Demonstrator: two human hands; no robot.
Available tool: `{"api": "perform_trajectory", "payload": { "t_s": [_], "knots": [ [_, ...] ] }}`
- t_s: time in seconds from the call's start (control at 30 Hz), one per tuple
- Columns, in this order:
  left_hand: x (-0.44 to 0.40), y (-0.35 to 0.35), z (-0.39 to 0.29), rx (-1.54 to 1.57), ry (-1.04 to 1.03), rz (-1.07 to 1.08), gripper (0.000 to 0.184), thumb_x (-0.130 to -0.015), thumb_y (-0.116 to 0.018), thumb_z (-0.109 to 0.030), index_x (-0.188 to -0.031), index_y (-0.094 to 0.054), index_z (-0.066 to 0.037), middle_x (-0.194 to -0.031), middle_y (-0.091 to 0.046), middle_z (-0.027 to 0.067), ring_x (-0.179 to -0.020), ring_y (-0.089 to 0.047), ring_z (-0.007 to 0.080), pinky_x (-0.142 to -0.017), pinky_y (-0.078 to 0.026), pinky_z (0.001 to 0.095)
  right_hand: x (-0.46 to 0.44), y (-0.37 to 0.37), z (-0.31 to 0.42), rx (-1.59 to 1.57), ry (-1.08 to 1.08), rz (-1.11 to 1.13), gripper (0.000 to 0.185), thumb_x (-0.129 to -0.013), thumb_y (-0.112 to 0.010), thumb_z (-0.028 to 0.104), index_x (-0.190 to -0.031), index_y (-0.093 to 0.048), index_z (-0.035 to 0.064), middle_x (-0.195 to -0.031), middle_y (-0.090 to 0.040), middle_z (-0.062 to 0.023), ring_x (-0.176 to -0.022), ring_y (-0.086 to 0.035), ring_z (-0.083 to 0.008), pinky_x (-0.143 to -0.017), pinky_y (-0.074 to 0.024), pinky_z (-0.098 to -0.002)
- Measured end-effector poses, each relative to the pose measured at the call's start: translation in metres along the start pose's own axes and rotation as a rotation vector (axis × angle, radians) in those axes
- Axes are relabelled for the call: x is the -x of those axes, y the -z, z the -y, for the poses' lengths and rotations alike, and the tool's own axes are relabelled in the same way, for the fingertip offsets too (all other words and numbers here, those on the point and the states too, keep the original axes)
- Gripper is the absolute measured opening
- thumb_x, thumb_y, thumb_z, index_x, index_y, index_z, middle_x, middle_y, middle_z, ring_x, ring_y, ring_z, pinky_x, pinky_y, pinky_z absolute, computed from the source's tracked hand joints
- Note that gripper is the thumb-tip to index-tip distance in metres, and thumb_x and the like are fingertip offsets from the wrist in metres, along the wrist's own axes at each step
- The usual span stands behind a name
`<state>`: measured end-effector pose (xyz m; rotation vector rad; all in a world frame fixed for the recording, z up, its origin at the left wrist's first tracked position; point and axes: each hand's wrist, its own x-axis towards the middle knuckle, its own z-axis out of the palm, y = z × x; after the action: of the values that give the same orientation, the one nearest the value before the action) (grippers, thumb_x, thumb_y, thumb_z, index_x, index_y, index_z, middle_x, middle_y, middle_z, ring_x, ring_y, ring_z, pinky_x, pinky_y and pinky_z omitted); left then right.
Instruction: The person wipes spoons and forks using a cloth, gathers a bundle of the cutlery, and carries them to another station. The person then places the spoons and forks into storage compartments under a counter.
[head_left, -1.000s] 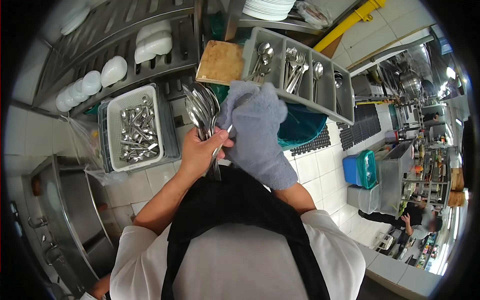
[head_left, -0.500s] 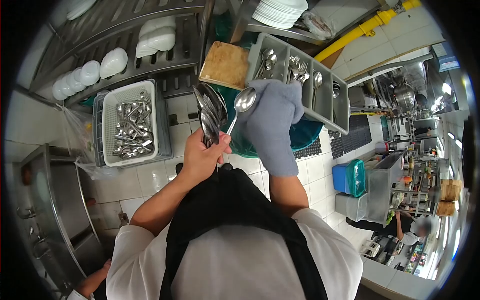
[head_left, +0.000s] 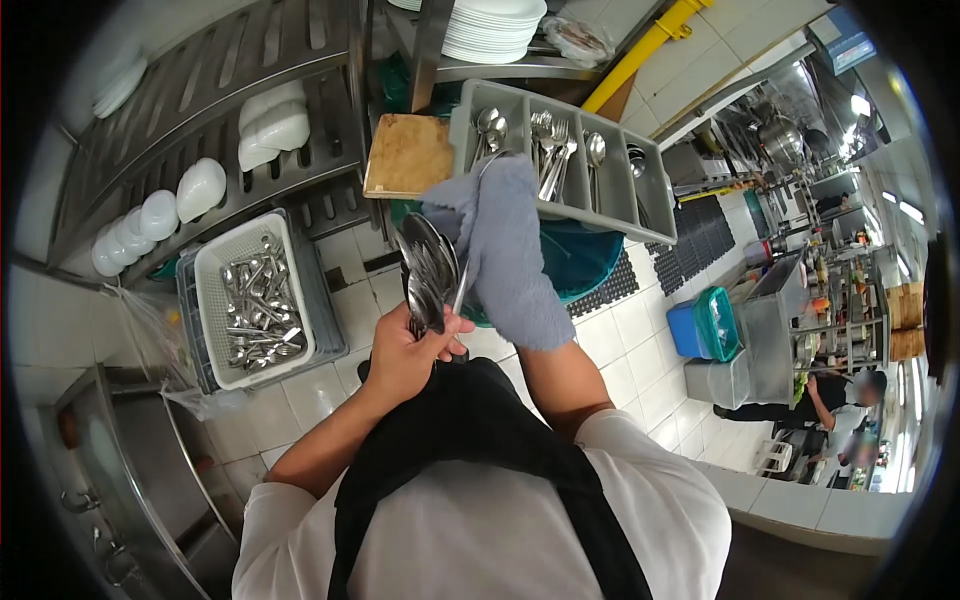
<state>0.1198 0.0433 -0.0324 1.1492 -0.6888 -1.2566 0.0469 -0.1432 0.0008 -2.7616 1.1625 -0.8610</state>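
My left hand [head_left: 412, 345] is closed around a bunch of metal spoons [head_left: 428, 262], bowls upward, in front of the black apron. One more spoon handle [head_left: 461, 290] rises from its fingertips toward a grey cloth [head_left: 508, 250]. That cloth covers my right hand, whose fingers are hidden; only the wrist [head_left: 552, 362] shows below it. A thin metal edge shows at the cloth's top, by the grey cutlery tray [head_left: 583, 108]. Spoons [head_left: 490, 130] and forks [head_left: 555, 150] lie in separate compartments of the tray.
At left, a white basket [head_left: 205, 300] of mixed cutlery sits in a grey crate [head_left: 325, 310]. A wooden block [head_left: 410, 155] adjoins the tray, with a teal bin [head_left: 580, 262] below. White bowls [head_left: 200, 190] stand on a metal rack, plates [head_left: 490, 30] above. A co-worker [head_left: 825, 400] is at far right.
The cloth has come over the single spoon, hiding its bowl, which was bare before. My right hand has moved in toward the left. The whole view has shifted slightly.
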Motion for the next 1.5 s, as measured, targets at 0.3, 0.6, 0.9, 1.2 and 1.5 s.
{"api": "perform_trajectory", "payload": {
  "t_s": [0.3,0.6,0.9,1.2,1.5],
  "knots": [
    [-0.006,0.01,-0.009,-0.064,-0.097,-0.192,0.013,-0.094,-0.062,-0.01,-0.097,-0.061,0.003,-0.08,-0.07,0.0107,-0.061,-0.061,0.0103,-0.054,-0.049,0.0243,0.012,0.048,0.051,0.199,0.149,0.377,0.023,-0.063,-0.071,0.033,-0.068,-0.061,0.0129,-0.074,-0.058,-0.0117,-0.069,-0.059,-0.0258,-0.065,-0.044,-0.0338],
    [-0.018,0.012,-0.004,-0.039,-0.035,-0.219,0.017,-0.093,-0.064,-0.015,-0.091,-0.061,0.001,-0.075,-0.066,0.0072,-0.058,-0.061,0.0117,-0.051,-0.048,0.0241,0.042,0.037,0.047,-0.326,0.241,0.329,0.014,-0.058,-0.07,0.017,-0.066,-0.059,0.011,-0.069,-0.056,-0.0113,-0.079,-0.055,-0.0341,-0.066,-0.0408,-0.0425],
    [-0.005,0.014,0.003,0.198,0.151,-0.15,0.026,-0.095,-0.06,-0.02,-0.108,-0.064,0.002,-0.081,-0.066,0.0083,-0.069,-0.067,0.0174,-0.064,-0.055,0.0298,0.005,0.059,0.007,-0.116,0.284,0.447,0.01,-0.062,-0.065,0.007,-0.068,-0.057,0.0051,-0.071,-0.057,-0.0139,-0.074,-0.055,-0.0354,-0.07,-0.0434,-0.0395],
    [0.001,0.023,0.011,0.19,0.169,-0.145,0.028,-0.095,-0.062,-0.021,-0.11,-0.06,0.002,-0.088,-0.07,0.0146,-0.063,-0.067,0.0191,-0.06,-0.056,0.0294,-0.009,0.115,0.018,-0.403,0.231,0.261,0.016,-0.064,-0.068,0.004,-0.078,-0.061,0.0059,-0.082,-0.059,-0.0099,-0.082,-0.057,-0.0333,-0.076,-0.0443,-0.0391],
    [0.004,0.032,-0.005,0.134,0.151,-0.233,0.025,-0.089,-0.072,-0.014,-0.105,-0.064,0.002,-0.086,-0.066,0.0081,-0.067,-0.065,0.0132,-0.057,-0.054,0.0266,0.025,0.076,0.017,0.514,0.337,0.424,0.024,-0.074,-0.063,0.003,-0.096,-0.063,0.012,-0.099,-0.061,-0.0046,-0.09,-0.062,-0.0233,-0.079,-0.0483,-0.034]
  ]
}}
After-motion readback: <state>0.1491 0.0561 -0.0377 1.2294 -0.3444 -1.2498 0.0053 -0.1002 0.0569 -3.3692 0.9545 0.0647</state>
